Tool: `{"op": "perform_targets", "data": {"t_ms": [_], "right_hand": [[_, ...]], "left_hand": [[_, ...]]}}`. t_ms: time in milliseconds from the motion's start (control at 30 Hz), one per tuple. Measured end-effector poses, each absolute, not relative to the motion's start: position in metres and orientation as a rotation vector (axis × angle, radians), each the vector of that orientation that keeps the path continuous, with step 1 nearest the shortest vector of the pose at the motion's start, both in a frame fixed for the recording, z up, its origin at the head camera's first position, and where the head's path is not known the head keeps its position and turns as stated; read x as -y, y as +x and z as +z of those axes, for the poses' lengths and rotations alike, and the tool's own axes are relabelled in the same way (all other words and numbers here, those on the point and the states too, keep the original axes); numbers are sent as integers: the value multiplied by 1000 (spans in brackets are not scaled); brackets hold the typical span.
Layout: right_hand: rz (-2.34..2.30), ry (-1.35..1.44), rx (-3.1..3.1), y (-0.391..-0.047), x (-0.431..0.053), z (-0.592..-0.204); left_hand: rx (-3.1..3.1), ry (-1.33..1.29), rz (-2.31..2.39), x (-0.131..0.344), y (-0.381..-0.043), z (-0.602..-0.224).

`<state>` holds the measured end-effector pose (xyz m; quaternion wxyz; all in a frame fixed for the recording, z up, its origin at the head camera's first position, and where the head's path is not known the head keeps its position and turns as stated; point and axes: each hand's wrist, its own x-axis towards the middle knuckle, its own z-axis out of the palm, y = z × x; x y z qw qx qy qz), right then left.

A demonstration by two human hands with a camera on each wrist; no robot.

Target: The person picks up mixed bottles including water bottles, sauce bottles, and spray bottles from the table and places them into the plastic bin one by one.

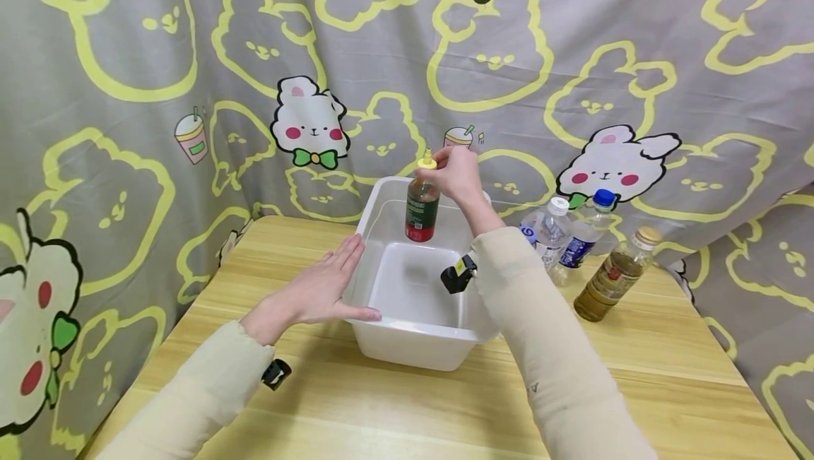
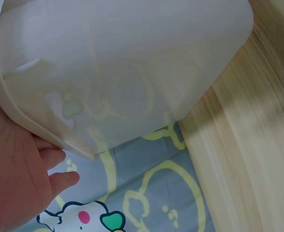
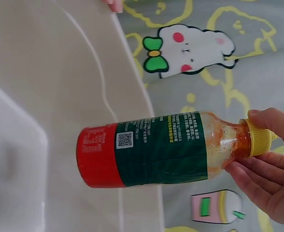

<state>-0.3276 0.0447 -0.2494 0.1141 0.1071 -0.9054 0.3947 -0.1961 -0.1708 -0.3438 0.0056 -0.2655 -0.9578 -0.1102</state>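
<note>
My right hand holds a sauce bottle by its yellow cap and neck, thumb on the cap and fingers under the neck. The bottle has a green and red label and reddish sauce smeared inside its neck. It hangs upright over the far left part of a white plastic basin. Against the basin's near left corner rests my left hand, fingers extended along the left rim and thumb stretched over the front rim. Its fingertips show beside the basin wall in the left wrist view.
Right of the basin stand a clear bottle with a white cap, one with a blue cap and a bottle of brownish liquid. All are on the wooden table. A patterned curtain hangs behind the table.
</note>
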Motion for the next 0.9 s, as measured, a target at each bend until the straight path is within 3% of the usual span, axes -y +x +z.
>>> {"op": "perform_targets", "data": {"t_ms": [900], "right_hand": [[1401,34,2767,-361,-16,-325]], "left_hand": [[3014,-798,-309,170,-196,-345]]}}
